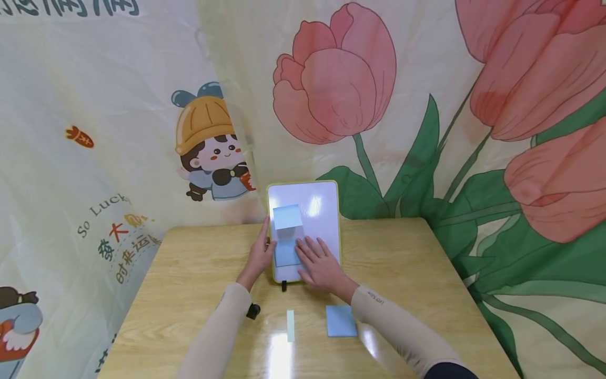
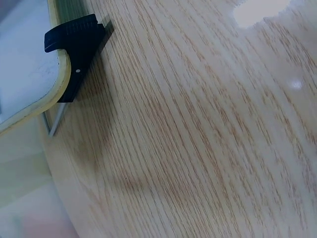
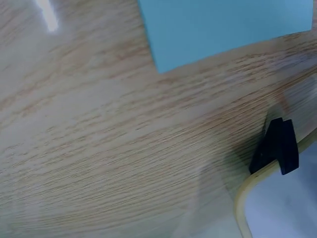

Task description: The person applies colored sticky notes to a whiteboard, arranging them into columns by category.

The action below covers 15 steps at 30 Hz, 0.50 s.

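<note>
A small whiteboard [image 1: 322,216] with a yellow rim stands leaning back on the table. Two light blue sticky notes are on its face: the upper note [image 1: 286,217] tilts outward at its lower edge, and the lower note [image 1: 286,253] lies flatter below it. My left hand [image 1: 258,256] holds the board's left edge, thumb at the front, the other fingers partly hidden along the side. With fingers spread, my right hand [image 1: 322,266] rests on the board's lower right, fingertips at the lower note's right edge. Neither wrist view shows a hand.
A blue sticky note pad [image 1: 341,321] and a pale narrow strip [image 1: 290,326] lie on the table in front of the board. Near my left forearm is a small black object [image 1: 253,311]. Black feet [image 2: 79,54] support the board. A printed cloth [image 1: 331,158] hangs behind.
</note>
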### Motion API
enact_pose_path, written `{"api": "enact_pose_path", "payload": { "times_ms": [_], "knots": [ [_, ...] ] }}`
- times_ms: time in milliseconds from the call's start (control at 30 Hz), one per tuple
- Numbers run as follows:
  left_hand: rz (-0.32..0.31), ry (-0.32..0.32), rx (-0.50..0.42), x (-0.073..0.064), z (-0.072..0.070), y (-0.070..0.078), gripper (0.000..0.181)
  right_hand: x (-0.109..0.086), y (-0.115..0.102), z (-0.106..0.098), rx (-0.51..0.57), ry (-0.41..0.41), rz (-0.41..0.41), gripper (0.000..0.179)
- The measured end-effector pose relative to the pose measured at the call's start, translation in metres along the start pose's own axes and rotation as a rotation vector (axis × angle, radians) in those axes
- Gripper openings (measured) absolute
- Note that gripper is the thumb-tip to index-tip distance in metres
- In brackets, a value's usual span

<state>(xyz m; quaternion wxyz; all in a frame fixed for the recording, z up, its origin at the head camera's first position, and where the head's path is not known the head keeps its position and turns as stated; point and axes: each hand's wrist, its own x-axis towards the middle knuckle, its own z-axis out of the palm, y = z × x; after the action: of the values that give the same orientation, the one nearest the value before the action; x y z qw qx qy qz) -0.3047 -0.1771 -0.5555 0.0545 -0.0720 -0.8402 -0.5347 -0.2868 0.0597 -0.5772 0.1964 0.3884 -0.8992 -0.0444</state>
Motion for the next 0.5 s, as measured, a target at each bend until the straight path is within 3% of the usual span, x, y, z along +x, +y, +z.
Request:
{"api": "enact_pose_path", "payload": {
  "times_ms": [233, 500],
  "knots": [
    [0.017, 0.011, 0.013, -0.002, -0.001, -0.001, 0.075, 0.004, -0.005, -0.001, -0.057, -0.014, -0.013, 0.069],
    [0.046, 0.028, 0.012, -0.001, 0.002, 0.0, 0.076, 0.026, -0.019, -0.004, -0.058, 0.006, -0.093, 0.065]
  ]
}}
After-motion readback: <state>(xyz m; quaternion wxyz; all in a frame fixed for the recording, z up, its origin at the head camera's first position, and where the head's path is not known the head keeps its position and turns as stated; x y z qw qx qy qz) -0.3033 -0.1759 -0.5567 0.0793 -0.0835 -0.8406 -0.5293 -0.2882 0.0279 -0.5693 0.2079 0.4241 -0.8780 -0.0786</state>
